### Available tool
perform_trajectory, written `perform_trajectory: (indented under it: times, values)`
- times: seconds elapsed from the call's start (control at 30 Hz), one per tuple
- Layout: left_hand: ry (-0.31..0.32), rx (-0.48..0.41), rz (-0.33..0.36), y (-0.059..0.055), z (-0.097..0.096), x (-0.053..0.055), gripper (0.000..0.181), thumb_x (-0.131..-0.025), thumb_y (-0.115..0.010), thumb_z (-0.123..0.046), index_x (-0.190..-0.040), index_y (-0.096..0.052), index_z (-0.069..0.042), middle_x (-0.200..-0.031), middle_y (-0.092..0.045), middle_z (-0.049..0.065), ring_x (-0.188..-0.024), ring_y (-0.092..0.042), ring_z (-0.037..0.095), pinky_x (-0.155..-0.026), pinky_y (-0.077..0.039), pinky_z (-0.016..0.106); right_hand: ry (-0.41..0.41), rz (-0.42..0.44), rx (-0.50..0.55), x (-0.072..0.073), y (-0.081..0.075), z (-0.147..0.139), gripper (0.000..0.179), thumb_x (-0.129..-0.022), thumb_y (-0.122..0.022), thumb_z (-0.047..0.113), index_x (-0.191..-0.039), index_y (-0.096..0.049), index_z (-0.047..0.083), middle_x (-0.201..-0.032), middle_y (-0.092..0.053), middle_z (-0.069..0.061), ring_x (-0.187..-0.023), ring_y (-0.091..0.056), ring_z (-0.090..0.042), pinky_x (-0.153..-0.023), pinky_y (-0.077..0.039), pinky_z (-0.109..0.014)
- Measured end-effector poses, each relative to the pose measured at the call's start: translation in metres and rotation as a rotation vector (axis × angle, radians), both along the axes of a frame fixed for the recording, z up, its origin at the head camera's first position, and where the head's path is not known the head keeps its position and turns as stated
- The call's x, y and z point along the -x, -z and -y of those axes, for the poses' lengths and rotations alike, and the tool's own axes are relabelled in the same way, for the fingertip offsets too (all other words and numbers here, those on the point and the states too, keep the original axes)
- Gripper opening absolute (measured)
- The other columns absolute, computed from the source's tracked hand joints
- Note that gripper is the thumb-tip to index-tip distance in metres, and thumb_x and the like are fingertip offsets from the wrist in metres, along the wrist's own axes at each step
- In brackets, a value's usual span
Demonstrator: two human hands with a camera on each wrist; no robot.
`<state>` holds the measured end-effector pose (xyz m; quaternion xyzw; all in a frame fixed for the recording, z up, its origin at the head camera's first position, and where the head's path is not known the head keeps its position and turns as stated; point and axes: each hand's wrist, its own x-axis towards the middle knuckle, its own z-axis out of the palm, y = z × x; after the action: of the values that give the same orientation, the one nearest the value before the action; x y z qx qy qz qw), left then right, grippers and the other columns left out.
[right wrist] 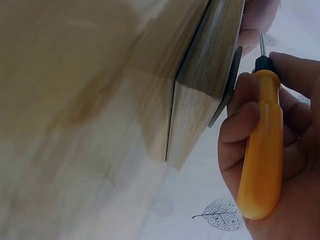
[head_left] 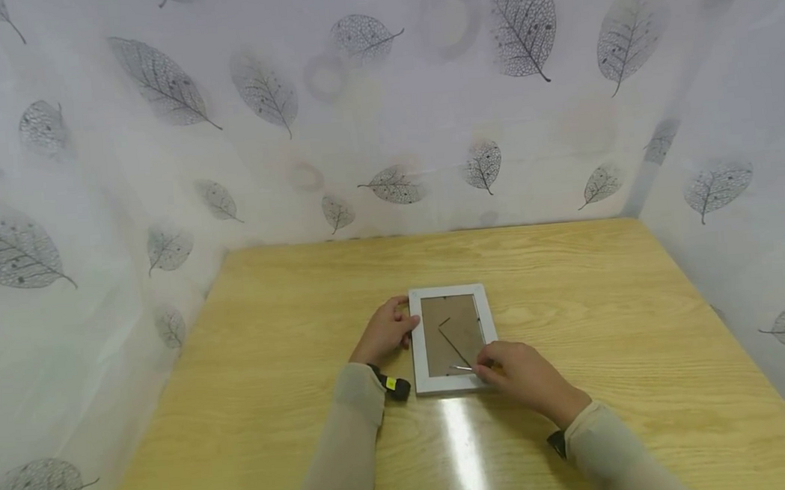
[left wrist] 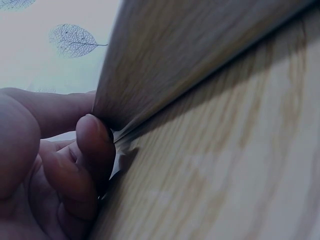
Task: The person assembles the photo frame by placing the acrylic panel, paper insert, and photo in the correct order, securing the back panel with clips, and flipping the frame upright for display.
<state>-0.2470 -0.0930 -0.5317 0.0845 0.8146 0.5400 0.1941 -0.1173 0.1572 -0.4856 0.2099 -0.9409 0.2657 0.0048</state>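
Note:
A white-bordered picture frame (head_left: 419,352) lies on the table with its brown backing board (head_left: 440,309) facing up. A thin dark line (head_left: 454,346), bent at its top end, crosses the board. My left hand (head_left: 387,328) grips the frame's left edge, its thumb on the border; the left wrist view shows fingertips (left wrist: 95,140) against the frame's wooden side (left wrist: 165,55). At the lower right corner, my right hand (head_left: 518,372) holds a screwdriver with a yellow handle (right wrist: 262,150) and black collar. Its metal shaft (head_left: 463,367) points left over the board's lower part.
The wood-grain table (head_left: 288,304) extends around the frame on all sides. Pale walls with a leaf print (head_left: 395,185) stand behind and at both sides. Small dark tabs (head_left: 478,319) sit along the board's edge. A bright reflection lies on the table in front.

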Motion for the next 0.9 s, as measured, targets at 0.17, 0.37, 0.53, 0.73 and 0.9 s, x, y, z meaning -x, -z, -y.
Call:
perform_trajectory:
  times: [0.17, 0.37, 0.53, 0.73, 0.9]
  values:
    - [0.009, 0.002, -0.013, 0.0, 0.0, 0.0, 0.055, -0.096, -0.064, -0.023, -0.145, -0.042, -0.011, -0.079, -0.064, 0.006, -0.059, -0.059, 0.019, -0.054, -0.046, 0.028, -0.015, -0.005, -0.008, 0.0007, 0.0011, 0.0005, 0.005, -0.092, -0.069, 0.024, -0.088, -0.068, 0.02, -0.083, -0.064, 0.015, -0.078, -0.061, -0.005, -0.07, -0.051, -0.031]
    - [0.015, 0.011, -0.018, -0.0009, -0.0001, 0.0002, 0.055, -0.096, -0.064, -0.023, -0.145, -0.041, -0.011, -0.078, -0.064, 0.006, -0.059, -0.059, 0.019, -0.054, -0.046, 0.028, -0.03, -0.011, -0.011, 0.0011, -0.0002, 0.0014, 0.005, -0.09, -0.07, 0.023, -0.087, -0.068, 0.02, -0.082, -0.064, 0.015, -0.077, -0.06, -0.005, -0.07, -0.051, -0.031]
    - [0.017, 0.007, -0.018, -0.0032, -0.0002, -0.0002, 0.055, -0.097, -0.063, -0.023, -0.145, -0.041, -0.01, -0.078, -0.064, 0.006, -0.058, -0.059, 0.019, -0.053, -0.045, 0.028, -0.045, -0.01, -0.021, 0.0016, -0.0001, 0.0025, 0.005, -0.09, -0.071, 0.023, -0.087, -0.068, 0.02, -0.083, -0.064, 0.014, -0.077, -0.061, -0.005, -0.07, -0.051, -0.032]
    - [0.013, 0.002, -0.012, -0.0021, 0.0, 0.0003, 0.054, -0.096, -0.064, -0.023, -0.145, -0.042, -0.011, -0.077, -0.064, 0.006, -0.058, -0.058, 0.018, -0.052, -0.044, 0.027, -0.052, 0.005, -0.046, 0.0021, -0.0013, 0.0048, 0.006, -0.09, -0.071, 0.023, -0.087, -0.068, 0.019, -0.082, -0.064, 0.013, -0.076, -0.06, -0.005, -0.069, -0.051, -0.031]
    - [0.014, -0.005, -0.016, -0.0013, 0.0005, -0.0005, 0.054, -0.097, -0.063, -0.023, -0.145, -0.042, -0.011, -0.078, -0.065, 0.006, -0.058, -0.059, 0.018, -0.054, -0.045, 0.028, -0.05, -0.013, -0.065, 0.0019, -0.0026, 0.0071, 0.009, -0.089, -0.072, 0.023, -0.084, -0.066, 0.02, -0.079, -0.062, 0.015, -0.071, -0.057, -0.003, -0.065, -0.05, -0.029]
